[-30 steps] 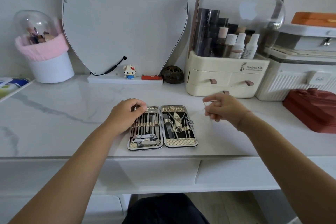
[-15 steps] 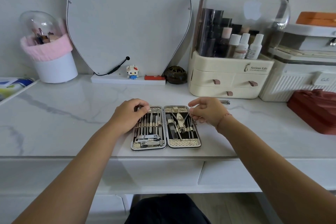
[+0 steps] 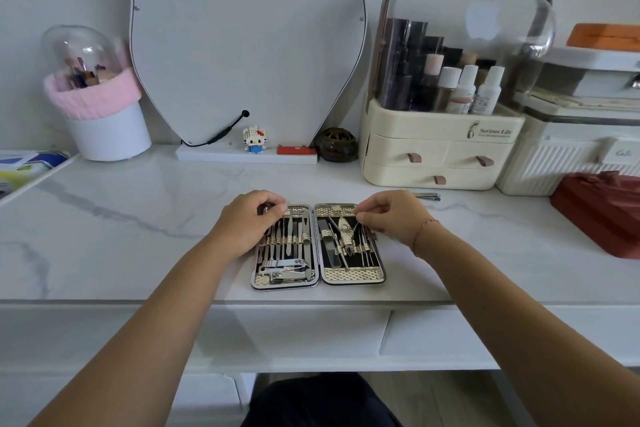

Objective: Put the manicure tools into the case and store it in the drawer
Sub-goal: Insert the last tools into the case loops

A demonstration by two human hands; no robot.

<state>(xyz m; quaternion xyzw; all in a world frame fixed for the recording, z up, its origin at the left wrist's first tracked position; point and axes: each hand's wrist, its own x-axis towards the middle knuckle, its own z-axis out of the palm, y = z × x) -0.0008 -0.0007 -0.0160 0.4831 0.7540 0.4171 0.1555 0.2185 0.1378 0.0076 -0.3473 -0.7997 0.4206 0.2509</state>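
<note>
The manicure case (image 3: 354, 276) lies open and flat near the desk's front edge, with both halves lined with steel tools under gold straps. My left hand (image 3: 245, 222) rests curled on the upper left corner of the left half and holds it down. My right hand (image 3: 394, 216) hovers over the top of the right half, its fingertips pinched on a thin metal tool that is mostly hidden. One loose steel tool (image 3: 428, 197) lies on the marble just behind my right hand. Shut white drawer fronts (image 3: 294, 333) run under the desktop.
A cream cosmetic organizer (image 3: 440, 149) with small drawers stands at the back right, a red case (image 3: 602, 215) at the far right. A mirror (image 3: 242, 45), a small figurine (image 3: 254, 139) and a pink-trimmed brush holder (image 3: 104, 114) line the back.
My right hand has come in from the right with the thin tool and now sits over the case's right half. My left hand has stayed on the case.
</note>
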